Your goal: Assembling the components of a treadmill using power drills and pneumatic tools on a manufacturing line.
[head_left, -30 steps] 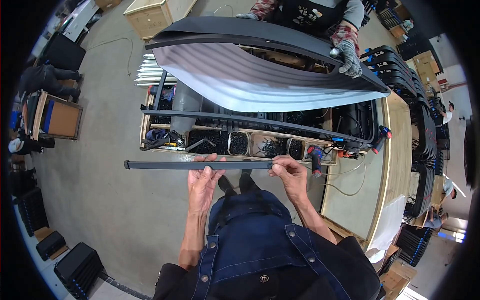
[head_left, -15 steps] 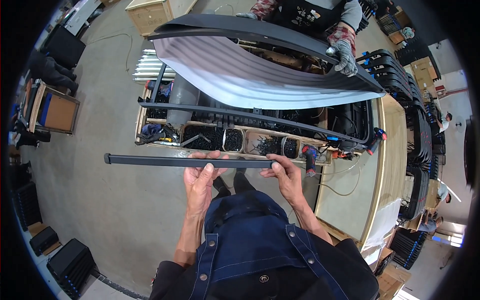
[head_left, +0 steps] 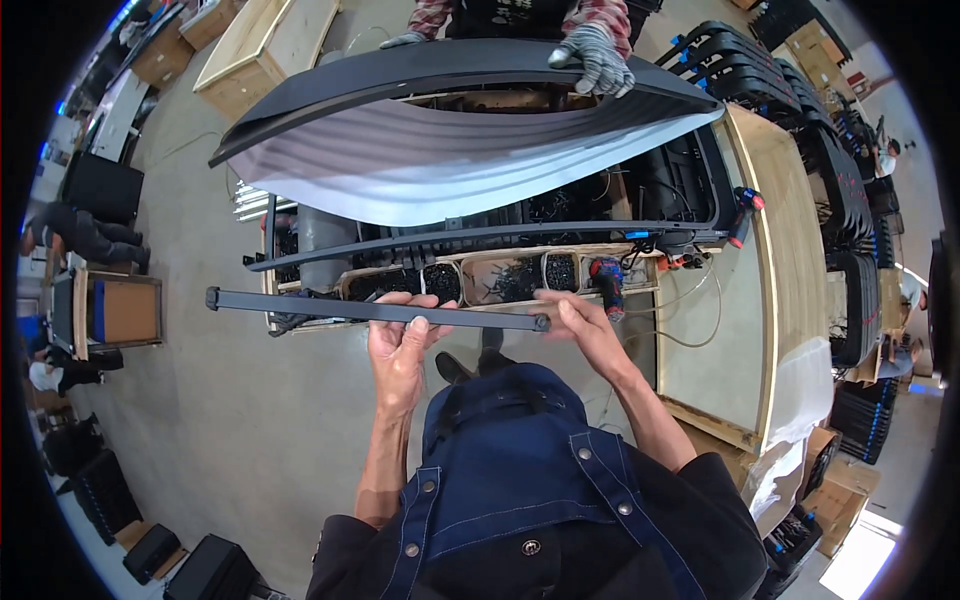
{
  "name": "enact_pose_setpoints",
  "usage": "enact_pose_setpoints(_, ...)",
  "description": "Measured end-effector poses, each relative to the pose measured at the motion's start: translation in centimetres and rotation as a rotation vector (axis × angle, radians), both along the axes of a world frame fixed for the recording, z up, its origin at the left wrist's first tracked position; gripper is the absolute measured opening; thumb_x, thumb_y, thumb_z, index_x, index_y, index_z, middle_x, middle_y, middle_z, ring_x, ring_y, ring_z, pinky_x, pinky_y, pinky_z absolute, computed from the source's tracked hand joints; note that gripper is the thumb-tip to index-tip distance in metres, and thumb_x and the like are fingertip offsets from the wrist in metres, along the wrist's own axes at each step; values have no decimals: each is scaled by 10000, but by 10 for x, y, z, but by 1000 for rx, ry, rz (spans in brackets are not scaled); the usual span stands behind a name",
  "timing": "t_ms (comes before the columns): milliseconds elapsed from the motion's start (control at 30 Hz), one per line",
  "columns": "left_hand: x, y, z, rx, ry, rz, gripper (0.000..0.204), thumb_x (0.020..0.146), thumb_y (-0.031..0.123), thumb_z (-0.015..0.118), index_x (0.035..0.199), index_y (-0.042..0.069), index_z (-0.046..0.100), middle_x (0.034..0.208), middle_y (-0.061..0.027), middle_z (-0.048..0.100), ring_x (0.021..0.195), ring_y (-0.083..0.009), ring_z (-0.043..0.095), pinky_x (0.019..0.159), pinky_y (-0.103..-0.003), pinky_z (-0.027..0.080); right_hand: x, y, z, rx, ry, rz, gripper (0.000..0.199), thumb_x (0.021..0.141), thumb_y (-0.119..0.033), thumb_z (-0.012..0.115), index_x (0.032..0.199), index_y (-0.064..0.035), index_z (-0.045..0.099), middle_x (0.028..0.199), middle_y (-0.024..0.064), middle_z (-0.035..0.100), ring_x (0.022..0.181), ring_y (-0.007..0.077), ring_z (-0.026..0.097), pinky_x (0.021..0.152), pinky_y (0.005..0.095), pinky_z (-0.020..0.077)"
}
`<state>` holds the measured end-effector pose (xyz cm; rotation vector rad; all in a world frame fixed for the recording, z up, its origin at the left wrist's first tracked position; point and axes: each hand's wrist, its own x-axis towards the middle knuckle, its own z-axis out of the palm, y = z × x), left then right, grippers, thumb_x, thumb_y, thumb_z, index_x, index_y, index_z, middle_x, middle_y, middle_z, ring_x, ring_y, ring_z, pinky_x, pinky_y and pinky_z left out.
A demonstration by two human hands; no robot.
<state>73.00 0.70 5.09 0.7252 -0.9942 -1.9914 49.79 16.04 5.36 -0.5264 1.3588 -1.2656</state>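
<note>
The left hand (head_left: 396,352) holds a long dark bar (head_left: 300,305) between thumb and fingers, a narrow and firm-looking pinch near its middle. From this hand, one end of the bar reaches out between nine and ten o'clock, and the other, with a dark end piece (head_left: 541,322), lies just before three o'clock. The right hand (head_left: 592,336) is beside that end piece; its fingers are blurred, so I cannot tell whether they touch it or are apart. From the left hand, small bins (head_left: 478,272) stand between one and two o'clock. I judge the step to be handling or checking the bar's end; the next move calls for a steady left hold and careful right fingertips at the end piece.
</note>
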Motion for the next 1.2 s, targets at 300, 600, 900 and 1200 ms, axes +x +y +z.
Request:
enact_pose_setpoints(300,-75,32,-17,152,-317,-64,351,947,177,715,1200,49,509,1125,-173,676,864,-220,722,761,-357,630,-15,20,0,-60,1230,425,341,972,-327,613,1143,-39,547,862,182,674,796,402,676,681,491,538)
enact_pose_setpoints(600,-178,-13,-29,77,-561,-357,360,919,264,764,1050,28,525,920,-90,698,716,-144,683,636,-274,588,-41,23,-8,120,946,58,274,982,-267,598,984,1,542,832,227,637,741,441,644,634,533,498)
enact_pose_setpoints(900,-198,-157,-47,-40,-549,-432,351,976,278,688,1218,50,577,1101,-104,686,872,-160,683,747,-310,583,-32,-122,-58,-31,655,-314,311,992,-239,561,840,30,599,717,219,672,642,397,680,562,490,524)
enact_pose_setpoints(1200,-119,-253,3,-207,-460,-341,823,902,467,712,1507,56,336,1331,-141,592,1123,-280,652,924,-413,579,-38,-227,-85,26,664,-403,305,1014,-232,527,873,31,590,735,215,680,630,410,672,560,497,529)
